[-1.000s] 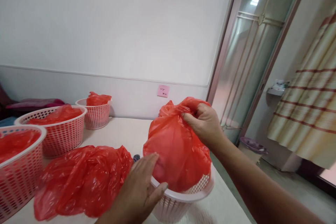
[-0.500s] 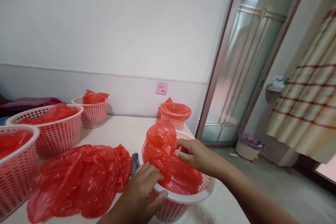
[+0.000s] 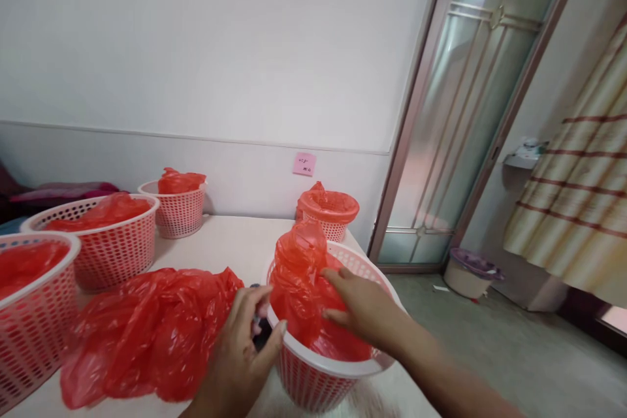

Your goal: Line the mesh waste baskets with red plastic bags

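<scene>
A white perforated plastic basket [image 3: 313,375] stands at the front of the table with a crumpled red plastic bag [image 3: 300,274] inside it, one part bunched up above the rim. My right hand [image 3: 365,307] reaches over the rim and lies against the bag, thumb and fingers apart. At the basket's left rim is my left hand [image 3: 245,339], its thumb spread from bent fingers and nothing visible in its grasp. Behind that hand a small dark thing is partly hidden. Just left of it lies a loose heap of red plastic bag [image 3: 157,333] on the table.
More white baskets with red bags stand at the left [image 3: 117,241] and back left [image 3: 180,212]. A small basket with red plastic over its rim [image 3: 333,208] sits by the wall, below a pink note [image 3: 304,164]. Past the table's right edge are a glass door and a bin [image 3: 467,276].
My left hand has moved left off the bag to the outside of the rim. My right hand has opened from a pinch and flattened against the bag.
</scene>
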`<state>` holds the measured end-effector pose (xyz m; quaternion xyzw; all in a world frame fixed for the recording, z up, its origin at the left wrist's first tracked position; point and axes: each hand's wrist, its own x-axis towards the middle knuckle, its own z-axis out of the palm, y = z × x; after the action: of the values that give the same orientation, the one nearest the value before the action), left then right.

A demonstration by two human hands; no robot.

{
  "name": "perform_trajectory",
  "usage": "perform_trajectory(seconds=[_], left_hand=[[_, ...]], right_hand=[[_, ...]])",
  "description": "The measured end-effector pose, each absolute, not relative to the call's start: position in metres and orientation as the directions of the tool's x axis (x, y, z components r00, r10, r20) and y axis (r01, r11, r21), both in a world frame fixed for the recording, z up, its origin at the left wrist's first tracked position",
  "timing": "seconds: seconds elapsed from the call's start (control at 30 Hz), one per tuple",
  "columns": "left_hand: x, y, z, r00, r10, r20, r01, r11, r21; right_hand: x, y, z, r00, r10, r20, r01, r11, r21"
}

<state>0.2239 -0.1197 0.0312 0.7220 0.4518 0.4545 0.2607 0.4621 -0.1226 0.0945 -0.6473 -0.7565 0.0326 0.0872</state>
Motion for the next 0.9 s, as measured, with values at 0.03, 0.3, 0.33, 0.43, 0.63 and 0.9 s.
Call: perform_trajectory(seconds=[0.03,0.3,0.33,0.43,0.63,0.9], left_hand=[[0.227,-0.121,0.037,0.21,0.866,0.454,0.434,-0.499,0.75],[0.231,-0.095,0.054,0.244,0.836,0.491,0.522,-0.54,0.66],[0.232,-0.089,0.06,0.226,0.837,0.499,0.538,-0.534,0.652],[0.243,-0.076,0.079,0.266,0.842,0.47,0.554,-0.532,0.64],[0.285,-0.091,0.077,0.548,0.775,0.316,0.462,-0.595,0.658],[0.3,-0.126,0.066,0.729,0.64,0.244,0.398,-0.686,0.61]], right_hand=[[0.454,-0.119,0.089,-0.158,0.987,0.039,0.98,0.162,-0.118],[0.488,-0.111,0.091,-0.082,0.981,0.175,0.912,0.145,-0.384],[0.496,-0.116,0.096,-0.073,0.972,0.225,0.841,0.181,-0.509],[0.513,-0.134,0.107,-0.004,0.939,0.343,0.557,0.286,-0.779],[0.515,-0.15,0.088,0.138,0.923,0.36,0.639,0.195,-0.744],[0.503,-0.139,0.06,-0.061,0.993,0.101,0.894,0.099,-0.438]])
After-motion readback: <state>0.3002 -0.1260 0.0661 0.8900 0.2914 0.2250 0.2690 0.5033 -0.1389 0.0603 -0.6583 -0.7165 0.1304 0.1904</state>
